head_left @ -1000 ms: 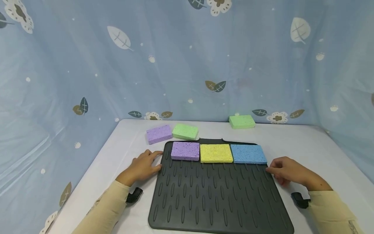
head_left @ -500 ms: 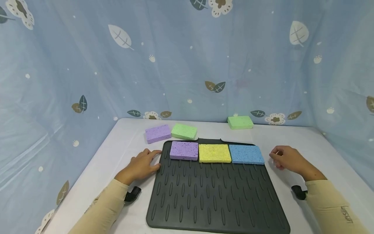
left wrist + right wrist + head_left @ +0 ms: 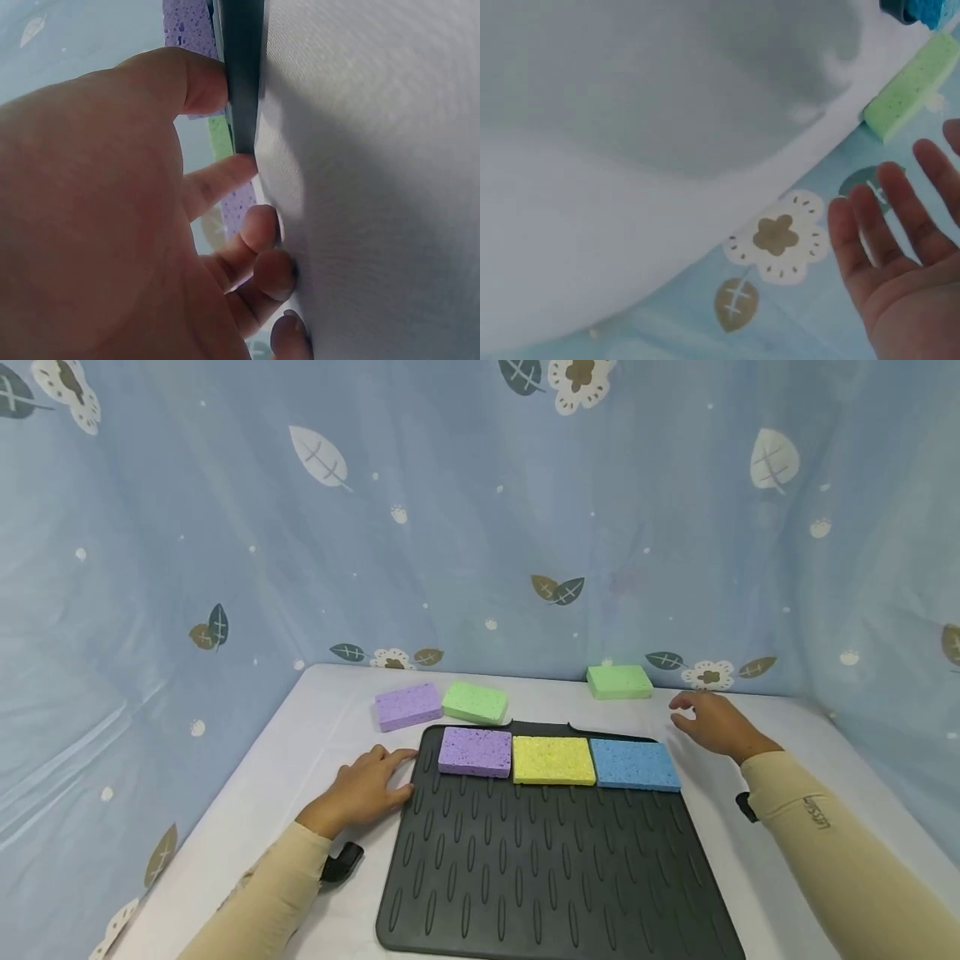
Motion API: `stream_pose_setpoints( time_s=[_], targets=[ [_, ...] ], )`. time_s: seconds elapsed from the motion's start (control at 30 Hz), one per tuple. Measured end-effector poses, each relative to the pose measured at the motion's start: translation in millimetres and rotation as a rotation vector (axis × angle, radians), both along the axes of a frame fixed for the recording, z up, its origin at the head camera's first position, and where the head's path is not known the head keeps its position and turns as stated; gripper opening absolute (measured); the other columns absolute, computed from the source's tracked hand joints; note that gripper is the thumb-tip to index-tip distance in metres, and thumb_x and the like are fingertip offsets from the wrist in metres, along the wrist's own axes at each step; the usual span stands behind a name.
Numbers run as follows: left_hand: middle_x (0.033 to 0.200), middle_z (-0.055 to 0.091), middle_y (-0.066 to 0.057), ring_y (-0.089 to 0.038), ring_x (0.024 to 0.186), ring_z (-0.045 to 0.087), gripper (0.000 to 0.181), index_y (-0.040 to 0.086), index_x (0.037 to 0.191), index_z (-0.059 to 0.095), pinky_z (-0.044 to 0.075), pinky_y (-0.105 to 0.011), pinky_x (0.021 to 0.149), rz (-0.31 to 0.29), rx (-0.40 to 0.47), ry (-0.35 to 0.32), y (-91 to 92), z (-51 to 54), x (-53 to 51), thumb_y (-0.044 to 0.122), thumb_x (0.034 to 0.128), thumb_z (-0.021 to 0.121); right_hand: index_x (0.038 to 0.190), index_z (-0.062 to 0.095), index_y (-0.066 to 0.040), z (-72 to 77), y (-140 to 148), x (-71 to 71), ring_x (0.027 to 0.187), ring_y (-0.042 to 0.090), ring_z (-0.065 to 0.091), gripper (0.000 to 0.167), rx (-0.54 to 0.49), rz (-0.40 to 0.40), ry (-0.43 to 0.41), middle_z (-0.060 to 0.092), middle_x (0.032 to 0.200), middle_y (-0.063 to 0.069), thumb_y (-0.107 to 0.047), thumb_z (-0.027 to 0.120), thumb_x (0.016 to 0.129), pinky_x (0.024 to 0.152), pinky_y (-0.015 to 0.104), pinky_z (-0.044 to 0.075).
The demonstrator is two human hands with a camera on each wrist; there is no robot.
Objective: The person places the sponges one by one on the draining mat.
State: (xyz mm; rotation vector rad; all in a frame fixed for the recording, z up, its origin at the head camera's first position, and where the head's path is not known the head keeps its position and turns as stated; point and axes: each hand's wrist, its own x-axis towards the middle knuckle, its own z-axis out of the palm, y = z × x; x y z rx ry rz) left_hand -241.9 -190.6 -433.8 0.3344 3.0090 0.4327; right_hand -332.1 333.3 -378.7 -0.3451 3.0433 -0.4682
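Mat (image 3: 558, 868): black, with raised oblong ridges; flat on the table (image 3: 322, 718). Along its back part, one row, left to right, set side by side: purple sponge (image 3: 475, 752), yellow sponge (image 3: 553, 760), blue sponge (image 3: 636, 765), all lying flat. Beyond the mat's back left corner: pale purple sponge (image 3: 408, 707), slightly askew, with light green sponge (image 3: 475, 702) just beside it. At the table's back edge, well apart from that pair: far green sponge (image 3: 619, 682), close to the blue patterned curtain (image 3: 450, 485).

Left hand (image 3: 360, 785): at the mat's left edge, thumb and index fingertip against it, digits parted, remaining fingers bent near the table. Right hand (image 3: 716, 722): beyond the mat's back right corner, near the far green sponge but apart from it; fingers loosely extended, thumb separate. Sleeves (image 3: 262, 893): beige, two.
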Motion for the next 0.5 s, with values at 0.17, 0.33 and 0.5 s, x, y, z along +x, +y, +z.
stream_pose_setpoints(
  time_s=[0.17,0.33,0.5],
  targets=[
    [0.103,0.054,-0.007,-0.02,0.089,0.05,0.058,0.023,0.145,0.052,0.044,-0.051,0.078,-0.003,0.01,-0.003,1.1,-0.4,-0.5,0.04,0.0919,0.065,0.136,0.053,0.009,7.9,-16,-16.2,0.133,0.055,0.04,0.043,0.08,0.042,-0.003,0.048,0.141,0.035,-0.014,0.055,0.099,0.106,0.067,0.034],
    [0.105,0.054,-0.007,-0.019,0.091,0.051,0.058,0.024,0.146,0.051,0.043,-0.051,0.079,0.013,0.009,-0.016,0.5,0.1,0.6,0.04,0.092,0.065,0.143,0.046,0.009,17.3,-37,-28.7,0.135,0.055,0.038,0.05,0.121,0.103,-0.057,0.042,0.146,0.035,-0.015,0.054,0.1,0.106,0.066,0.035],
    [0.105,0.055,-0.007,-0.02,0.092,0.052,0.057,0.024,0.145,0.052,0.043,-0.052,0.08,0.015,0.022,-0.006,-0.4,0.9,1.2,0.039,0.0918,0.066,0.146,0.041,0.009,18.8,-54,-42.1,0.137,0.054,0.036,0.052,0.154,0.115,-0.108,0.039,0.149,0.035,-0.014,0.053,0.1,0.109,0.065,0.033]
  ],
)
